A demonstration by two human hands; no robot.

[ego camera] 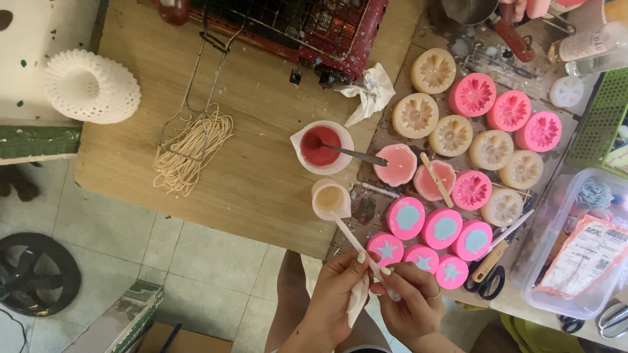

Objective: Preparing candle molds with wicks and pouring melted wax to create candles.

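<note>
My left hand and my right hand meet at the bottom of the view, over the table's near edge. The left hand holds a white shell-shaped cast piece. My right hand's fingers pinch the lower end of a thin white stick. The stick's upper end reaches a small cup of beige liquid. Just right of my hands stand pink round moulds with blue stars and blue shells.
A cup of red liquid with a metal spoon stands on the wooden board. Several pink and cream flower moulds, scissors, a clear plastic box, a tissue, a string bundle and a white foam net lie around.
</note>
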